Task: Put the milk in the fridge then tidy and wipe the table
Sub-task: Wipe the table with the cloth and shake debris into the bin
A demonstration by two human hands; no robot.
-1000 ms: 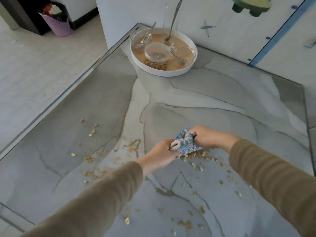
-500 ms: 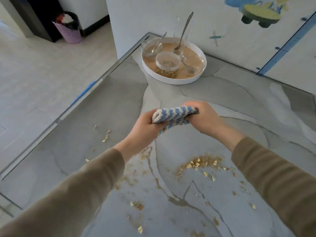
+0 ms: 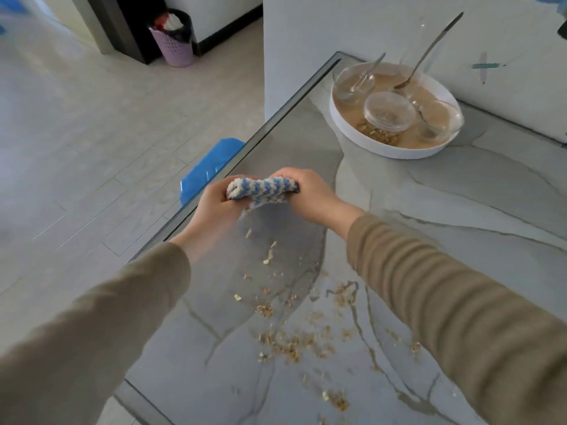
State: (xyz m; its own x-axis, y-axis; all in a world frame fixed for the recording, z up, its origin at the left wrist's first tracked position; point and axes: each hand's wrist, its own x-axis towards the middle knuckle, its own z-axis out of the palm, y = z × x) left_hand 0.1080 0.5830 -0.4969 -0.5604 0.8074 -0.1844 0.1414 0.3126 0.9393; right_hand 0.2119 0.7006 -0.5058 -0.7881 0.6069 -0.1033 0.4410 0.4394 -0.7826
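Observation:
Both hands hold a bunched blue-and-white cloth (image 3: 262, 188) in the air above the table's left edge. My left hand (image 3: 214, 207) grips its left end and my right hand (image 3: 310, 193) its right end. Below and to the right, cereal crumbs (image 3: 291, 342) lie scattered over the grey marble table (image 3: 445, 216), and a few crumbs are falling under the cloth. No milk is in view.
A round white tray (image 3: 395, 150) at the table's far corner holds glass bowls, a lidded jar and spoons. A blue bin (image 3: 208, 170) stands on the floor beside the table edge. A pink wastebasket (image 3: 176, 46) sits far left against the wall.
Both hands lifted the cloth off the crumb pile and carried it left toward the table edge. The view has swung left, showing the blue bin.

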